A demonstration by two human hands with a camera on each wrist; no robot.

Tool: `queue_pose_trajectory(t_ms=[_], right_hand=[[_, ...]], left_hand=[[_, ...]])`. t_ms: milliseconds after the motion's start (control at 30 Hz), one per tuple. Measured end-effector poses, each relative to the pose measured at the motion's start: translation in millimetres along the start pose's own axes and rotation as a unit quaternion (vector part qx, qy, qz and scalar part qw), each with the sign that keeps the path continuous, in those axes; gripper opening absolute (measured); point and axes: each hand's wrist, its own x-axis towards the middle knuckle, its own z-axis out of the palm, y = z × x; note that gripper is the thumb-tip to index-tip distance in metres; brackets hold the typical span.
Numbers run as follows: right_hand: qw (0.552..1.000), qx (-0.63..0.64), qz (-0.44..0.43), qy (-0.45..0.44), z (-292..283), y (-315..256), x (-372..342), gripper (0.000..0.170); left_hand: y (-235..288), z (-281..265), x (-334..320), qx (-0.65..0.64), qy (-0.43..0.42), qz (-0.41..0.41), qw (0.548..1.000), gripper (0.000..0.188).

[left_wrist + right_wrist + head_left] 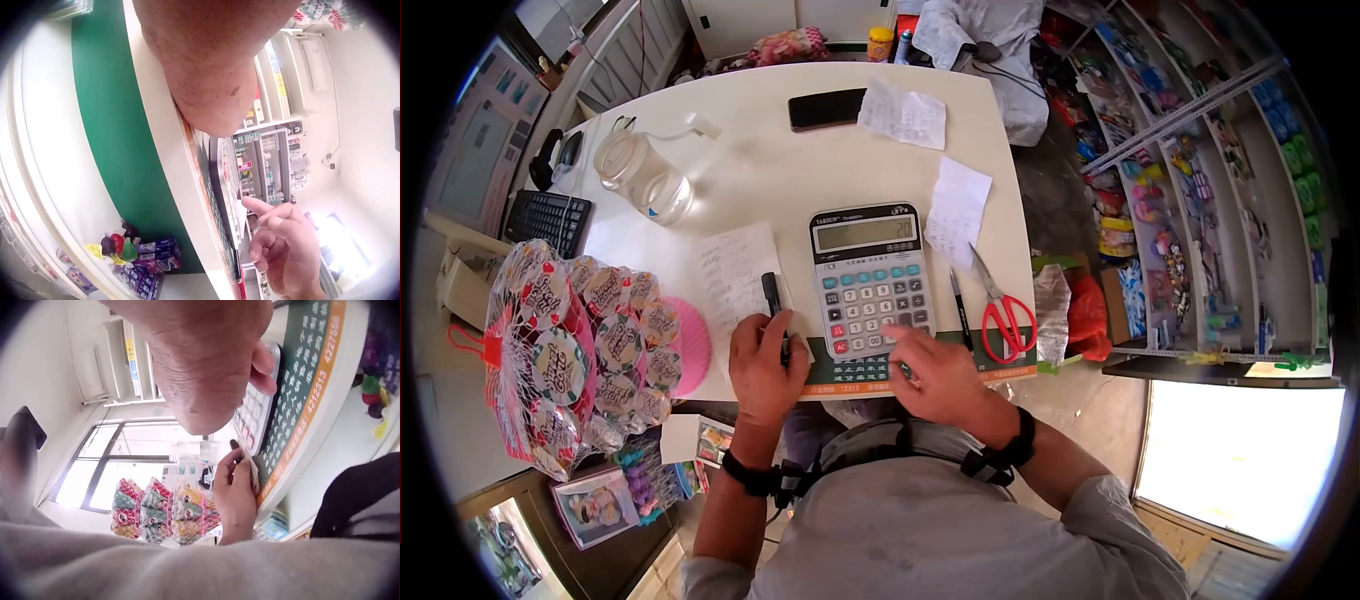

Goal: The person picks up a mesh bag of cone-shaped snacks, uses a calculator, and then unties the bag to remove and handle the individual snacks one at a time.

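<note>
A calculator (868, 280) with a grey display lies face up on the table. Over its lower keys is my right hand (940, 375), index finger extended toward the buttons and the other fingers bent; nothing is held there. That pointing finger also shows in the left wrist view, where the right hand (284, 250) hovers near the table edge. My left hand (766, 370) pinches a black marker (771, 292) between thumb and fingers, left of the calculator. Under this hand lies a handwritten paper sheet (735, 265), its lower part covered.
Red-handled scissors (1008, 325) and a slim black pen (960, 310) lie right of the calculator. Paper slips (960, 205) and a black phone (825, 110) sit farther back. A glass jar (640, 175), keyboard (548, 222) and netted packs of cups (590, 350) stand left.
</note>
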Motion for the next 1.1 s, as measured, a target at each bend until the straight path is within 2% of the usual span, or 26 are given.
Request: queue_pose_trajectory(t_ms=[133,233,433,533,633,733,933,1033,1100], right_hand=[[1.000,0.007,-0.020,-0.023,13.6,-15.9,8.6,0.018],[0.995,-0.014,0.024,-0.096,14.2,-23.4,16.8,0.020],[1.000,-0.022,0.011,-0.012,15.4,-5.3,24.7,0.020],[0.997,-0.006,0.046,-0.058,0.2,-13.7,26.9,0.018],[0.999,0.046,0.021,-0.002,-13.9,-13.3,9.0,0.013],[0.998,0.035,0.052,0.007,-26.1,-3.6,-17.9,0.013],[0.998,-0.001,0.029,0.062,-26.9,9.2,-30.7,0.013],[0.996,0.005,0.032,0.077,-23.3,11.2,-27.8,0.013],[0.997,-0.005,0.068,0.042,-26.9,9.9,-27.9,0.013]], left_hand=[[0.1,-0.6,0.1,0.003,0.007,0.004,1.000,0.034],[1.5,-0.6,0.6,0.008,0.007,0.003,1.000,0.034],[2.8,-1.5,1.5,0.005,0.010,0.002,1.000,0.034],[2.5,-0.9,2.6,0.010,0.012,0.006,1.000,0.034],[2.2,-1.9,2.2,0.011,0.011,0.007,1.000,0.034],[2.4,0.8,2.0,0.010,0.008,0.004,1.000,0.035],[0.6,2.2,2.3,0.010,0.003,0.013,1.000,0.036],[2.4,1.6,3.2,0.016,0.000,0.016,1.000,0.036],[3.1,2.2,3.1,0.018,0.002,0.020,1.000,0.036]])
